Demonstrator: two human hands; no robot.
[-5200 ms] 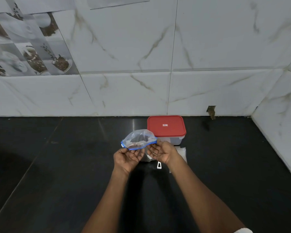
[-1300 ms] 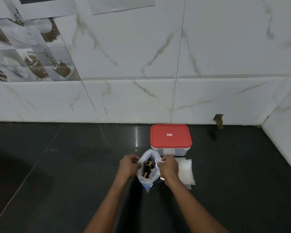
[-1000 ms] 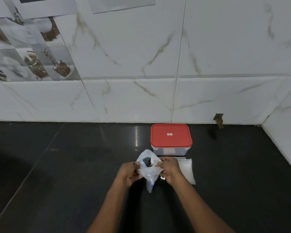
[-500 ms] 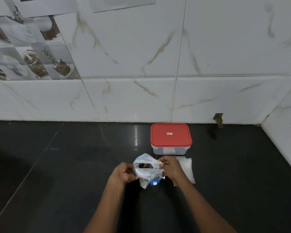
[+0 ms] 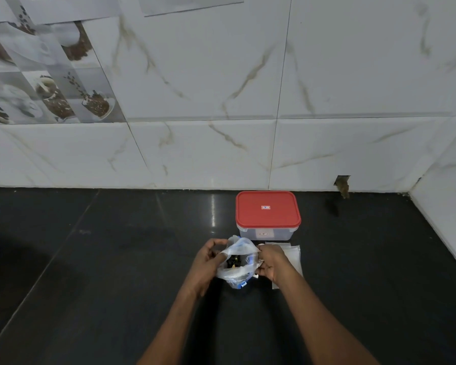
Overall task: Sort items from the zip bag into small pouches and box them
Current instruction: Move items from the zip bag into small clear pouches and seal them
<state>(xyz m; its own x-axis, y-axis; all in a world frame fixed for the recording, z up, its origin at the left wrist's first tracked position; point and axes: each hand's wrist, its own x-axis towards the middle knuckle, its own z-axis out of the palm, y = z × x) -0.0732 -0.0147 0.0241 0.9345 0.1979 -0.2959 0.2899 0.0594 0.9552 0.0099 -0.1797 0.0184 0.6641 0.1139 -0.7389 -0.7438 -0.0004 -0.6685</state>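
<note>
Black polished counter (image 5: pixel 90 259) fills the lower half of the frame, w/ a thin glare streak (image 5: pixel 212 212) just left of the box. Behind it, white marble-look wall tiles (image 5: pixel 195 75). Coffee-cup picture tiles (image 5: pixel 45 83) sit upper left. A side wall (image 5: pixel 442 206) closes the corner at the right edge. There's a small chipped gap (image 5: pixel 342 184) in the tile at the counter line, right of centre.

Zip bag (image 5: pixel 238 262) is low in centre frame, between my hands and just in front of the box (image 5: pixel 282 233). It's clear, crumpled plastic w/ the mouth pulled open, and a blue zip strip shows at its lower edge. Small dark items (image 5: pixel 233 260) lie inside. My L hand (image 5: pixel 208 259) grips the left side of the mouth, fingers curled on the plastic. My R hand (image 5: pixel 271 262) pinches the right side. The box is a clear tub w/ its red lid (image 5: pixel 267 214) on, near the wall. Flat clear pouches (image 5: pixel 291 255) lie right of the bag, partly under my R hand.

Items are too small & dark to identify. Can't tell if the bag's bottom touches the counter, or how many pouches are stacked. Both forearms are cut off by the bottom edge.
</note>
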